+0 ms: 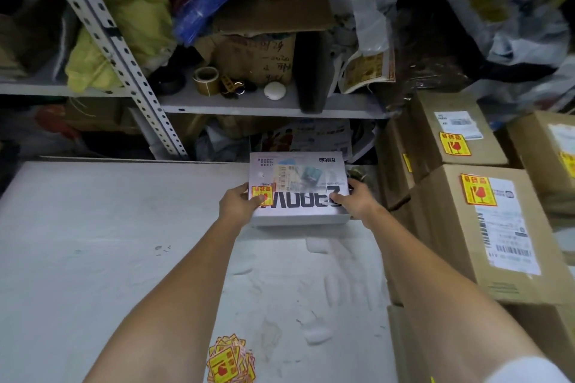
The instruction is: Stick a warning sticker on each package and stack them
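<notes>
White package (298, 186) is being held at 12 o'clock on the table (93, 242), right at the far edge. Whether it is resting or slightly lifted cannot be told. It is being gripped from both short sides:
- Left hand (238, 204) is being curled round the 9 o'clock edge, with its thumb pressed on the warning sticker (263, 191) at the near-left corner.
- Right hand (354, 200) is being curled round the 3 o'clock edge, thumb on top.

Handling: the package is being judged a flat, stiff, light carton. Its face looks glossy and likely slippery, so the side edges are being favoured as hold points. A broken-glass mark is being shown on the sticker, so it should be set down gently.

Around:
- Brown cartons (485, 242) are being kept stacked at 3 o'clock, each stickered — probably the destination. Their near corner, just beside the right hand, is being judged the main obstruction.
- A pile of loose stickers (231, 362) is lying at 6 o'clock.
- A shelf (236, 106) with a tape roll (206, 80) is standing beyond at 12 o'clock, and a metal upright (124, 62) at 10.
</notes>
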